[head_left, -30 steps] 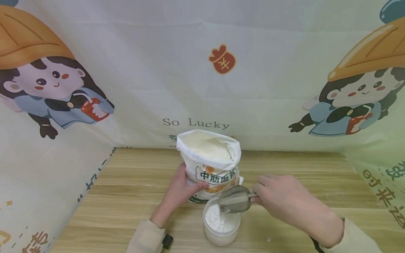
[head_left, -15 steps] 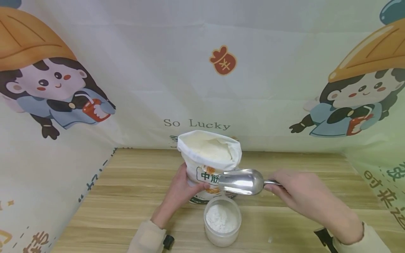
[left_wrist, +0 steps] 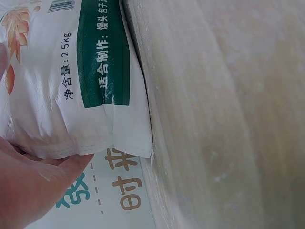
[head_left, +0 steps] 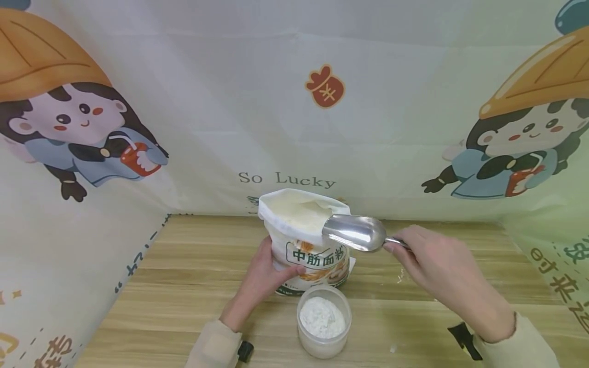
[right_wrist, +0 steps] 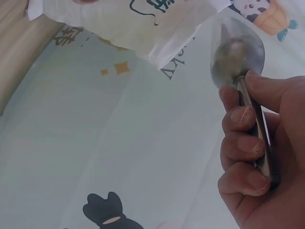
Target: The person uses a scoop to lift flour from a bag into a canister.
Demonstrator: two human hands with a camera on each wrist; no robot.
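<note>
A white flour bag with green print stands upright, its top rolled back and pale flour inside. My left hand grips the bag's left side, thumb across the front; its fingers are partly hidden behind. By its thin handle, my right hand holds a metal scoop, all fingers curled round it in the right wrist view. The scoop's tip overlaps the right side of the bag's mouth; whether they touch I cannot tell. In front of the bag sits a clear round tub with a white flour heap.
The wooden tabletop extends on both sides of the bag. Small white specks lie to the right. A printed cloth backdrop rises behind and at both sides.
My right hand has lifted the scoop from above the tub, turned it over so its hollow faces up, and raised it to the bag's mouth. My left hand and the bag stay put.
</note>
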